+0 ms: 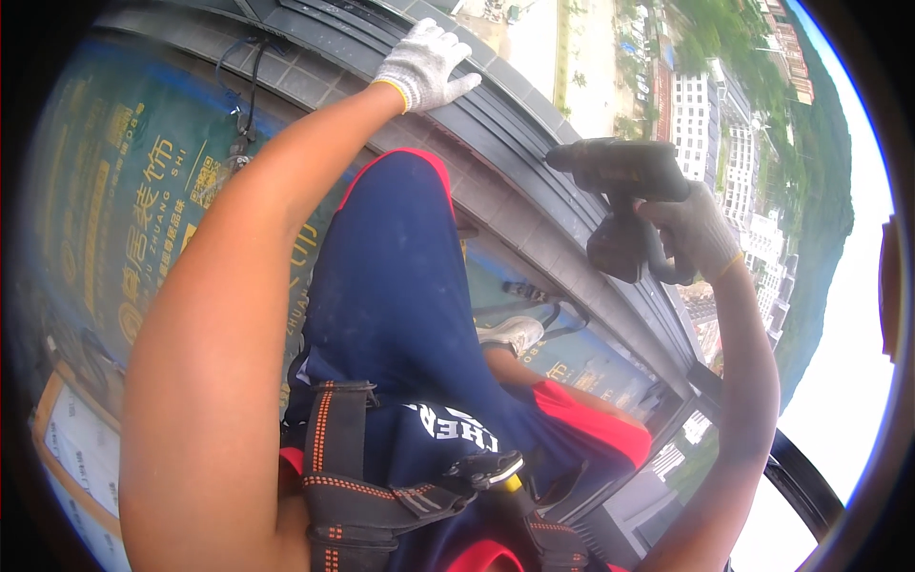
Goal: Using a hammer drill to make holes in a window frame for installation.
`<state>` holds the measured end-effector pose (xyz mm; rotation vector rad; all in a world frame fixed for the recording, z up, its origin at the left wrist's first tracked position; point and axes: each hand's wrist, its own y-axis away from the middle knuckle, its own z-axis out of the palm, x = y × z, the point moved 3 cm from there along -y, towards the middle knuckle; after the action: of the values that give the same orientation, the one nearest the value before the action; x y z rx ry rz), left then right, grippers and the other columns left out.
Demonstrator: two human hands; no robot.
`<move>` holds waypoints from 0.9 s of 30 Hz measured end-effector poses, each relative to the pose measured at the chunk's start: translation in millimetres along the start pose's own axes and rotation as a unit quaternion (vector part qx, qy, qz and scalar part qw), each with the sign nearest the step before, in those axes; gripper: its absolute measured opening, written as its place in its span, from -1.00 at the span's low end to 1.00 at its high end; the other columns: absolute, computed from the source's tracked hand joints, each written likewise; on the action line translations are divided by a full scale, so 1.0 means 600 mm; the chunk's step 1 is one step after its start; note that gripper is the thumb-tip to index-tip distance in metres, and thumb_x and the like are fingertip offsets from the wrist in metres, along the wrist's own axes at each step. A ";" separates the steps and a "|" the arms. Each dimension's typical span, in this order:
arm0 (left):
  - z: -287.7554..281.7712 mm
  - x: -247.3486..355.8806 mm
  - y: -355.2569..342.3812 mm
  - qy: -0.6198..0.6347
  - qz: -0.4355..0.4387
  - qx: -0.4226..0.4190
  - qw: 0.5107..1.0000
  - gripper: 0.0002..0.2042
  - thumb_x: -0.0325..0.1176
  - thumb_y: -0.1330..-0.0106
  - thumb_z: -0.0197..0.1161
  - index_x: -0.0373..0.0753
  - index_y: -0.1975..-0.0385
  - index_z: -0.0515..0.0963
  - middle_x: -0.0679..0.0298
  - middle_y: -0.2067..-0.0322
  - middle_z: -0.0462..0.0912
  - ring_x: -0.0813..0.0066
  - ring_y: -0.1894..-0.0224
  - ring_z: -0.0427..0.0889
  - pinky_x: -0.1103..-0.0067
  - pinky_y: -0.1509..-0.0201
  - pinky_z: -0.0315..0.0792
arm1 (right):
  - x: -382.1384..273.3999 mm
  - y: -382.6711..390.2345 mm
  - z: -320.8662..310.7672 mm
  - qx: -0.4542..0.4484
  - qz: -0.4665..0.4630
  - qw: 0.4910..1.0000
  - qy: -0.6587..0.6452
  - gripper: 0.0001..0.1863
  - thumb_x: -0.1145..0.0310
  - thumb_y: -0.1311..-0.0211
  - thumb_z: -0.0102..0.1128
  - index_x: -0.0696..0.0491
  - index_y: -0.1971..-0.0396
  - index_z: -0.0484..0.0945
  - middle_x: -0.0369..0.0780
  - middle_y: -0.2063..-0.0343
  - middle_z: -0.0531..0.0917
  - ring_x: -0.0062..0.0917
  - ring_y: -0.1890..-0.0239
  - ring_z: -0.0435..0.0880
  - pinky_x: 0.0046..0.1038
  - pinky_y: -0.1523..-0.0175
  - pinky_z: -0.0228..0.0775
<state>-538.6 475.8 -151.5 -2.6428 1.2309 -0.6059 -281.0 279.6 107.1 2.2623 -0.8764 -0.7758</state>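
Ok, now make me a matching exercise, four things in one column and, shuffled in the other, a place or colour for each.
Things:
1. Left hand
2. Power drill
3. Harness
4. Shorts

Places and colours:
A. Dark blue with red trim
B. On the dark grey frame
C. Black with orange stitching
D. In the gloved right hand

Right pairs: 1-B, 2-D, 3-C, 4-A.
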 end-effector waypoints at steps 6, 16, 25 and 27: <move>0.004 0.003 -0.003 0.012 0.007 0.003 1.000 -0.51 0.12 -0.38 0.20 -0.22 0.05 0.65 0.08 0.08 0.68 0.06 -0.09 0.56 0.26 -0.40 0.30 | 0.001 0.003 -0.001 -0.006 0.009 1.000 0.010 -0.72 0.35 -0.14 0.44 0.23 0.23 0.69 -0.31 0.53 0.65 -0.70 0.59 0.53 -0.57 0.48 0.37; 0.004 0.003 -0.003 0.015 0.012 0.005 1.000 -0.52 0.13 -0.37 0.21 -0.21 0.07 0.65 0.09 0.09 0.69 0.07 -0.09 0.57 0.25 -0.40 0.29 | -0.004 0.006 -0.001 -0.003 0.020 1.000 0.005 -0.65 0.34 -0.13 0.47 0.23 0.13 0.68 -0.31 0.49 0.67 -0.69 0.49 0.57 -0.55 0.36 0.43; 0.002 0.004 -0.001 0.014 0.003 0.001 1.000 -0.51 0.14 -0.36 0.22 -0.21 0.07 0.66 0.09 0.10 0.69 0.06 -0.10 0.54 0.26 -0.37 0.32 | 0.004 -0.003 0.002 0.002 0.001 1.000 0.013 -0.72 0.35 -0.14 0.44 0.21 0.22 0.66 -0.33 0.57 0.61 -0.70 0.63 0.51 -0.56 0.54 0.36; 0.003 0.005 -0.004 0.015 0.005 0.000 1.000 -0.51 0.14 -0.37 0.21 -0.21 0.06 0.66 0.08 0.09 0.69 0.06 -0.10 0.54 0.26 -0.38 0.32 | 0.011 -0.006 0.001 0.000 -0.003 1.000 0.008 -0.73 0.35 -0.14 0.44 0.21 0.24 0.66 -0.33 0.58 0.61 -0.69 0.64 0.51 -0.55 0.55 0.36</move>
<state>-534.6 475.0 -151.5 -2.6357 1.2502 -0.6450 -275.8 276.8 102.1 2.2687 -0.8621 -0.7591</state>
